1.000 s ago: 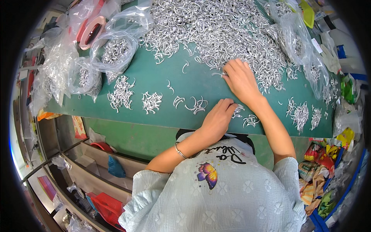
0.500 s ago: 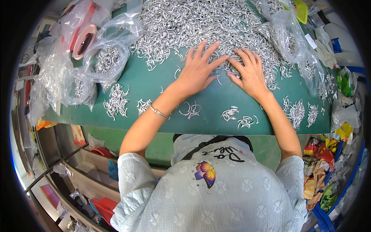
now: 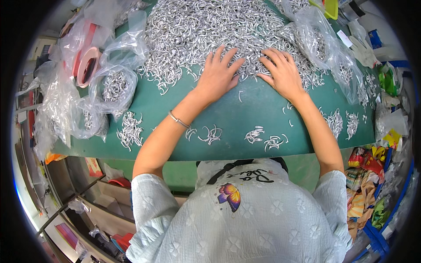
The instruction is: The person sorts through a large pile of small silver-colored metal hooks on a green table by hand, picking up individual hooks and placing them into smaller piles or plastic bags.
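Observation:
A wide heap of small curved silvery metal pieces [image 3: 210, 26] covers the far middle of the green tabletop [image 3: 175, 105]. At the heap's near edge my left hand [image 3: 217, 74] lies palm down, fingers spread over the pieces. My right hand [image 3: 283, 74] rests likewise a little to the right, its fingers apart on the pieces. A gap separates the two hands. Neither appears to grip anything; what lies under the palms is hidden. Nearer to me are small separate piles: one at left [image 3: 130, 130], a pair in the middle [image 3: 254, 134], others at right [image 3: 335, 122].
Clear plastic bags with metal pieces stand at left [image 3: 116, 85] and right [image 3: 313, 41]. A pink oval dish [image 3: 89, 65] sits among the left bags. The table's near edge [image 3: 237, 158] runs before my body. Shelving [image 3: 109, 210] is low at left; coloured packaging [image 3: 362, 175] lies low at right.
My hands have moved apart, the left shifting slightly left. Fewer pieces lie close by the right wrist, and a few loose ones now show there. The whole view has shifted a little.

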The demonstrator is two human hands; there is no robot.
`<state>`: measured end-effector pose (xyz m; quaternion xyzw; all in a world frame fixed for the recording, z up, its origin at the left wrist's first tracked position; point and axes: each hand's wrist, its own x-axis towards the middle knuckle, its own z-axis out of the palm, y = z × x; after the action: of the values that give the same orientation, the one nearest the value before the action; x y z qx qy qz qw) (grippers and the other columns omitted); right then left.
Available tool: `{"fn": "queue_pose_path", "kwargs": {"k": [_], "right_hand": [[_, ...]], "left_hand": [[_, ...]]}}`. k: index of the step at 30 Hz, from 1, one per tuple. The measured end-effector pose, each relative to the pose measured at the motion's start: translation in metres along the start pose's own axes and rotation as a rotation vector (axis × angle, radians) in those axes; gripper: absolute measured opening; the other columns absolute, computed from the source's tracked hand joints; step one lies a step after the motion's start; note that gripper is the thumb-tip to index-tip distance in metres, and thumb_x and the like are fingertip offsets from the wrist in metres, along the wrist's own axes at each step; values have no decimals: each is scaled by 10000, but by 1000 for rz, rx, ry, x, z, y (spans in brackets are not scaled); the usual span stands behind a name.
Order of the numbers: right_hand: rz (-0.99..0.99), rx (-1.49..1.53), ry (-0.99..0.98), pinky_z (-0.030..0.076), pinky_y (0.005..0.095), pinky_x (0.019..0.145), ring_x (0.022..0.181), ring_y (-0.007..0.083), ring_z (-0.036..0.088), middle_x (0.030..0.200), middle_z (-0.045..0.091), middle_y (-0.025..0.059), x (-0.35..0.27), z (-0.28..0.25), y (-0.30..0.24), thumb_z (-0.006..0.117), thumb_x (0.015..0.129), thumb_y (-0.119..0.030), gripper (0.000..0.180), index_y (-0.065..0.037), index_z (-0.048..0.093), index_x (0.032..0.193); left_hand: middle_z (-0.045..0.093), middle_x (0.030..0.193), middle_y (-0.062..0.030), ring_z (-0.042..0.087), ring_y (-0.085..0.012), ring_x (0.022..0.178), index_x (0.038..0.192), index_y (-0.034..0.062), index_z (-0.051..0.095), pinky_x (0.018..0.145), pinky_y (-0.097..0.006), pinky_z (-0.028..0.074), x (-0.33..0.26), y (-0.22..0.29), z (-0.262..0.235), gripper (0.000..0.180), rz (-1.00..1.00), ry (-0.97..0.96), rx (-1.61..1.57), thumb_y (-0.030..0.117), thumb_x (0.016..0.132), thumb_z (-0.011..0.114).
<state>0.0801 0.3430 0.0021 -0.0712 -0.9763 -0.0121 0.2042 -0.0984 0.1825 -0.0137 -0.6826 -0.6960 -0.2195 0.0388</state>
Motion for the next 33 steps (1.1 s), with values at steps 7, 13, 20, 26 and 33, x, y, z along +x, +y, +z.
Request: {"fn": "queue_pose_path", "kwargs": {"k": [7,13,20,26,33], "right_hand": [[119,133,92,396,399,977,1110,284,539,1170,577,89,2,7,-4,673,852,-257,268,-84,638,1054],[107,272,66,397,406,975,1140,284,514,1128,575,89,-9,-7,-35,685,809,-147,256,-46,606,1031],[5,340,-55,433,406,938,1130,279,529,1100,582,81,-48,-32,-38,688,797,-100,245,-48,612,1024],[196,437,-86,409,435,989,1210,321,486,1187,564,108,-74,-37,-35,749,764,-181,410,-60,598,1126],[99,211,-13,334,477,1055,1281,351,408,1320,489,137,-17,-8,-66,794,714,-298,668,-104,534,1298]], "left_hand": [[509,1287,-122,426,-356,1280,1209,110,568,1044,-468,375,10,-5,4,477,13,77,-95,71,753,700],[560,1181,-103,500,-325,1180,1092,66,597,958,-441,416,-2,2,1,359,72,142,-99,16,744,673],[567,1120,-96,528,-314,1124,1040,56,600,891,-405,435,-29,24,-14,291,33,110,-186,-43,768,626],[607,1034,-117,595,-313,983,1027,22,606,851,-366,485,-37,26,-24,312,-115,198,-421,-138,759,589],[659,980,-37,589,-75,863,1049,-3,638,751,-211,474,-10,9,-38,233,-622,248,-851,-104,841,606]]}}
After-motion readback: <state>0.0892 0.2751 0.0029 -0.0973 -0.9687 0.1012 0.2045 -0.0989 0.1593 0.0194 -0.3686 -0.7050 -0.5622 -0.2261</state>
